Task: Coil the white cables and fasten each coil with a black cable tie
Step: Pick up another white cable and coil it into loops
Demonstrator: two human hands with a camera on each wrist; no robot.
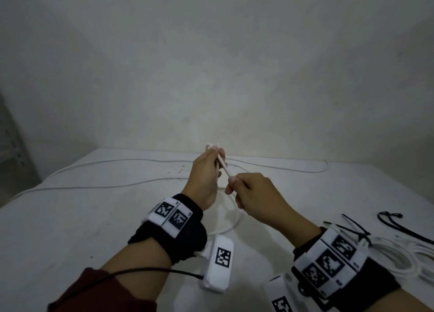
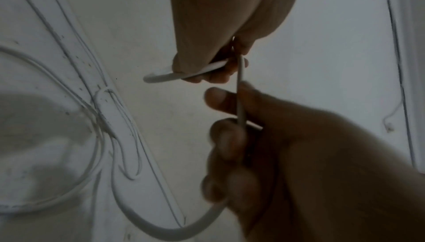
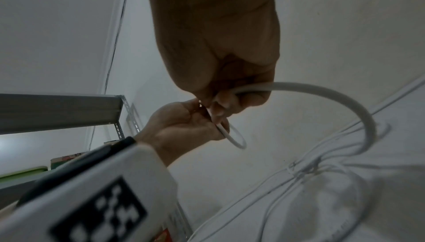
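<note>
Two bare hands, left (image 1: 206, 175) and right (image 1: 256, 194); one loose white cable (image 1: 117, 185); one tied white coil (image 1: 399, 257) near right; two wrist bands.

Each wrist wears a black fabric wristband (image 1: 187, 227) carrying a white strap printed with square black-and-white coded markers (image 1: 170, 215). A white boxy camera unit (image 1: 218, 267) with its own marker hangs beneath the left wrist, fed by a thin black cable (image 1: 141, 270). A dark red sleeve (image 1: 98, 293) covers the left forearm.

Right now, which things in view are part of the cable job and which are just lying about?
In the job:
left hand and right hand, both gripping the white cable
black cable ties
finished coil

Lying about:
black cord
metal shelf
</note>
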